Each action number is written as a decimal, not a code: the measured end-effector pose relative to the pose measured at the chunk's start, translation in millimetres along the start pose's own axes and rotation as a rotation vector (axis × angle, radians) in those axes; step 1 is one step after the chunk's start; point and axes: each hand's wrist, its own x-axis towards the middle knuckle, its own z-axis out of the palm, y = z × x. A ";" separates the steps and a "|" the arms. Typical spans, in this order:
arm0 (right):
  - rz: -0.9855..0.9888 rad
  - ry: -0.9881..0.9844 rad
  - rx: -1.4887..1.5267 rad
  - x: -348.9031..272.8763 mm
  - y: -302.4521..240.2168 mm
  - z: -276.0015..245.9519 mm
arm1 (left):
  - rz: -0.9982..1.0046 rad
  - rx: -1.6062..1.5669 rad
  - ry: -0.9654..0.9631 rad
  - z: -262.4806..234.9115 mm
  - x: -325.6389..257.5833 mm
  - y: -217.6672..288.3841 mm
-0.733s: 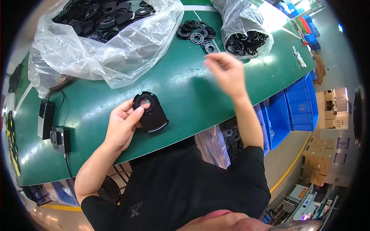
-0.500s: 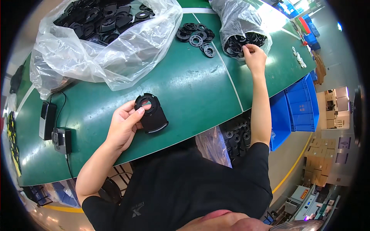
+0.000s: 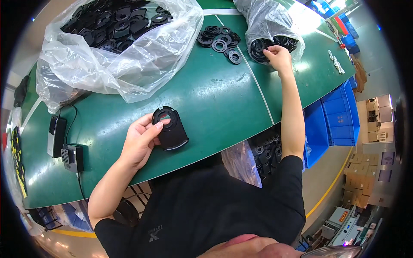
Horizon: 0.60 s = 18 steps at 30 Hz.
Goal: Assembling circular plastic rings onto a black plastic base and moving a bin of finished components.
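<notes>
My left hand [image 3: 141, 139] holds a flat black plastic housing [image 3: 170, 128] with a round opening just above the green table [image 3: 206, 99], thumb on its ring. My right hand [image 3: 278, 55] reaches far right, its fingers pinched on a black ring at the mouth of a clear plastic bag of black rings [image 3: 269, 26]. A loose pile of black rings [image 3: 218, 39] lies on the table to the left of that bag.
A large clear bag of black plastic parts [image 3: 116, 38] fills the far left of the table. A small black device with a cable [image 3: 57, 136] and a black box [image 3: 73, 158] lie at the left. Blue bins [image 3: 333, 116] stand below the table's right edge.
My right hand has gone from above the table's middle out to the bag of rings at the far right and stays at its mouth. My left hand keeps the housing in place.
</notes>
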 end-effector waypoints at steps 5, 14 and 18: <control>0.089 -0.052 0.349 -23.9 -18.8 -11.9 | -0.018 -0.030 0.006 -3.6 1.2 -0.9; -0.024 -0.010 0.469 -70.7 -45.7 -37.4 | -0.018 0.017 -0.010 -4.0 0.1 -1.3; -0.033 -0.030 0.574 -86.0 -56.4 -49.9 | -0.023 0.032 -0.010 -3.3 0.0 0.6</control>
